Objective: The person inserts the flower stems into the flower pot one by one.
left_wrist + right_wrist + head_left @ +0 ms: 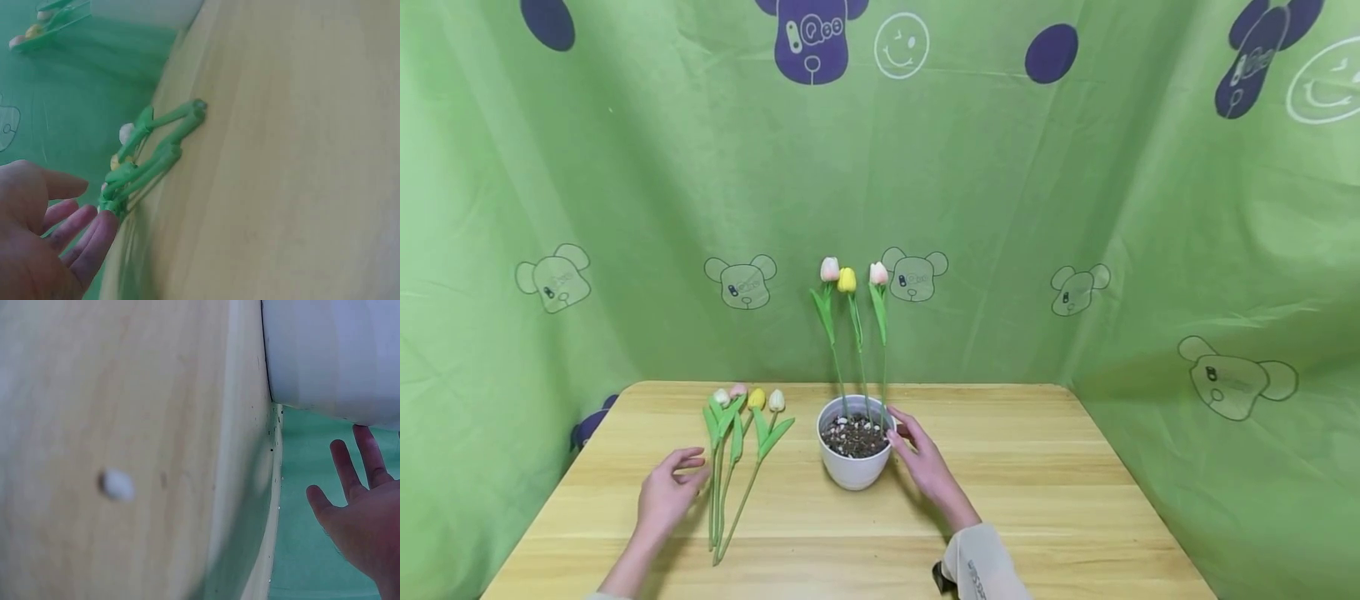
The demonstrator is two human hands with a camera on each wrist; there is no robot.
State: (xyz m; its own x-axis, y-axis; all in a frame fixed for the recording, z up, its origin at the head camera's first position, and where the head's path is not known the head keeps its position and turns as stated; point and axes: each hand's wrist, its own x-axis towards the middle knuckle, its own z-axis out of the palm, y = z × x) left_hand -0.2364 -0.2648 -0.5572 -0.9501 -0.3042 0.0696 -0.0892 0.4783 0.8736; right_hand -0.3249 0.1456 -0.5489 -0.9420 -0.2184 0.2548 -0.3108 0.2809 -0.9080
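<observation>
A white pot (853, 473) of dark soil (852, 437) stands on the wooden table. Upright in it are a yellow tulip (847, 280) and two pale pink tulips (830, 269). My right hand (927, 468) touches the pot's right side near the rim, its fingers extended; in the right wrist view a fingertip of this hand (362, 515) meets the pot wall (337, 356). Several loose tulips (721, 467) lie left of the pot, heads toward the back. Just left of their stems hovers my left hand (668, 492), fingers loosely bent, nothing held.
The wooden table (1030, 475) ends at a green curtain (970, 333) hanging behind and on both sides. A small white bit (117, 485) lies on the tabletop in the right wrist view.
</observation>
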